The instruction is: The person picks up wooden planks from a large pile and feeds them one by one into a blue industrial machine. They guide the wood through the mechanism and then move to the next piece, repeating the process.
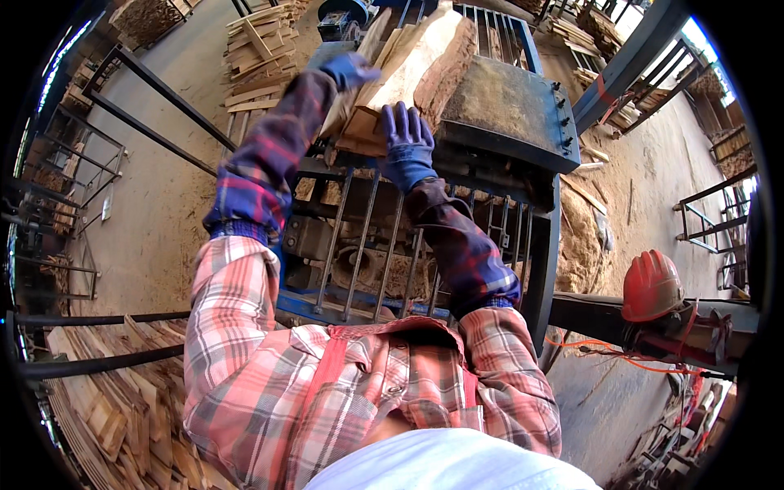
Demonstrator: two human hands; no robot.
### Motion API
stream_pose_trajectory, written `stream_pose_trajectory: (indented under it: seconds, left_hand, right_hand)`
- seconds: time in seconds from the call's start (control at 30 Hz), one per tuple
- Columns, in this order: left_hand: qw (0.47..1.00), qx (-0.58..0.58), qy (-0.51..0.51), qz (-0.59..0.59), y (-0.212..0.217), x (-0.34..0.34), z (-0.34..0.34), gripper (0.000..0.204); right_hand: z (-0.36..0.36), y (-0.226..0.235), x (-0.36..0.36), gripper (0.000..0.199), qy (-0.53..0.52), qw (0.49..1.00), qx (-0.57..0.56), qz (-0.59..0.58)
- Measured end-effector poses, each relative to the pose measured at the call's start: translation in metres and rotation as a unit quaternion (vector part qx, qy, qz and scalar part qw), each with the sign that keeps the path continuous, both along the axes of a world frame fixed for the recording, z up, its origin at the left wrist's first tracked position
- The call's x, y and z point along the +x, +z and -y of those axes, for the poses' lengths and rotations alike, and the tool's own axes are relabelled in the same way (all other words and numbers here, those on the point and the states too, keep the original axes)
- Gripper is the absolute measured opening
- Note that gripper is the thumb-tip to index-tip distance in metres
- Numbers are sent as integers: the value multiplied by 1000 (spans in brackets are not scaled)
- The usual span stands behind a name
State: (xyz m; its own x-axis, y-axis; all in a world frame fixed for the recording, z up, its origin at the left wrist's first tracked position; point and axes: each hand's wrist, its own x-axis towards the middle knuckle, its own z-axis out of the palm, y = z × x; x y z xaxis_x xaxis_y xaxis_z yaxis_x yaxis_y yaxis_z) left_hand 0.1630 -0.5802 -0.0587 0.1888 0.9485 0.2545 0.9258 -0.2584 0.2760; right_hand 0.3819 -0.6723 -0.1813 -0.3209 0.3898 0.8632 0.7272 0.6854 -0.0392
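A rough-sawn wood slab [408, 69], pale with brown bark along its right side, lies lengthwise on the blue machine [563, 135]. My right hand [408, 151], in a blue-purple glove, rests with its fingers stretched flat on the slab's near end. My left hand [349, 72], gloved alike, is beside the left edge of the wood. Motion smears its fingers, and I cannot tell whether it touches a board. More brown wood [363, 135] shows beneath the slab's near end. Metal bars [359, 241] run below my forearms.
Boards are piled at the far left [261, 57] and near left [122, 400]. A sawdust-covered plate [502, 102] lies right of the slab. A red hard hat [652, 286] sits on a beam at right, near an orange cord [608, 353]. Black rails [155, 94] stand at left.
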Motion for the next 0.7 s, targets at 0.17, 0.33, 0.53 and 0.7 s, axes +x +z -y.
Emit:
stream_pose_trajectory:
  seconds: [0.17, 0.33, 0.53, 0.7]
  left_hand:
    - [981, 161, 46, 96, -74, 41, 22, 45]
    - [971, 172, 165, -30, -82, 115, 34, 43]
    - [980, 153, 104, -80, -130, 163, 99, 44]
    - [926, 55, -6, 373, -177, 161, 141, 41]
  right_hand:
    - [-41, -6, 37, 61, 58, 904, -181, -382]
    - [-109, -24, 84, 48, 61, 812, -430, -390]
    - [-46, -82, 149, 27, 192, 736, -497, -418]
    - [65, -97, 182, 22, 265, 597, -616, -440]
